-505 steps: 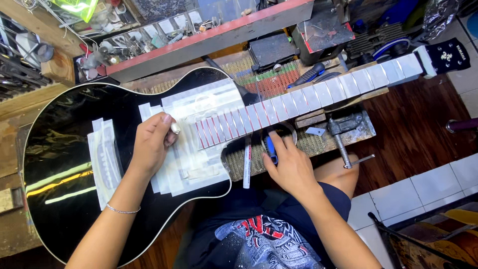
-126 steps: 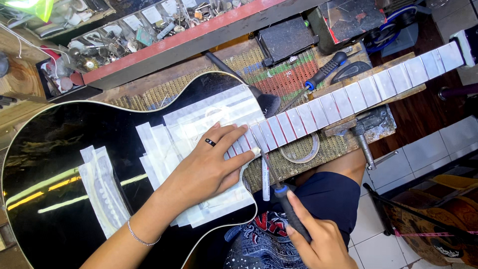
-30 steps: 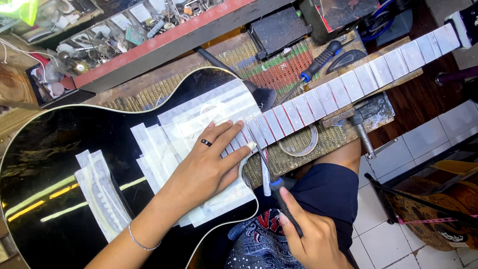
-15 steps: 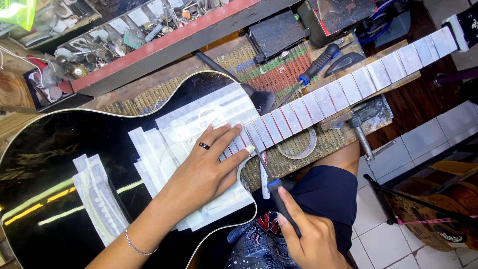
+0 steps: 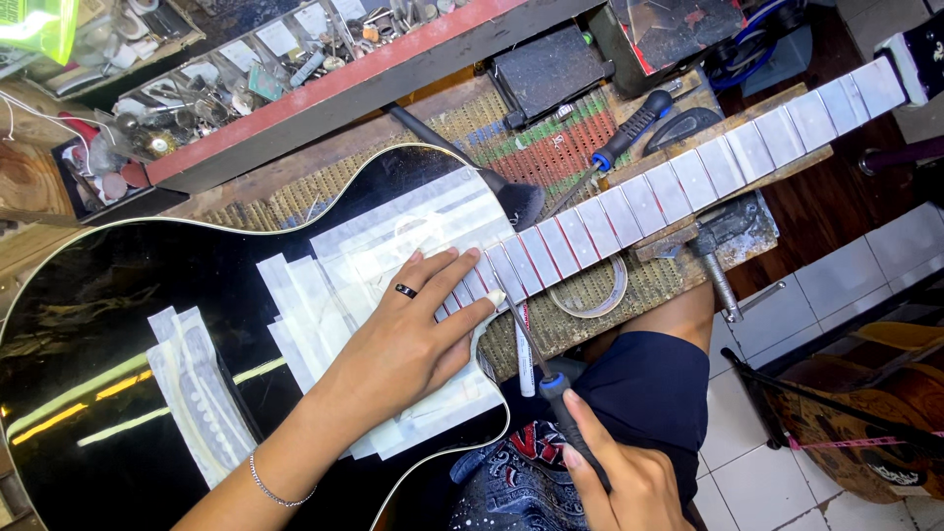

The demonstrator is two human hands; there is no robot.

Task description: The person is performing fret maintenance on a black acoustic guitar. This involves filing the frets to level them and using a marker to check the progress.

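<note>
Lying across the workbench [image 5: 295, 192], body to the left and neck running up to the right: a black guitar [image 5: 108, 324], its top covered near the neck joint with overlapping strips of pale masking tape [image 5: 393, 236], a second small stack of tape strips [image 5: 197, 388] sitting further left on the glossy body. Resting flat and open on that taped area, fingers spread and reaching onto the last frets: the left hand [image 5: 408, 339], wearing a dark ring and a thin bracelet, gripping nothing, thumb tip touching the edge of the fretboard [image 5: 688, 177]. Sitting much as half a second before, only a shade further right in view, as is the whole guitar. Masked with tape between every fret, red lines showing at the gaps, all the way to the upper right corner. Lying just beside the neck's near edge: a roll of tape [image 5: 588, 290] on the woven bench mat, a white pen [image 5: 524, 344], and a hammer [image 5: 713, 261]. Beyond the neck, a brush [image 5: 492, 187] and a blue-handled screwdriver [image 5: 619, 143]. Closing around the dark, blue-collared handle of a slim file [image 5: 541, 359], low and right of centre: the right hand [image 5: 615, 472], holding the tool's tip against the fret beside the left thumb, angled slightly steeper than a second ago.
</note>
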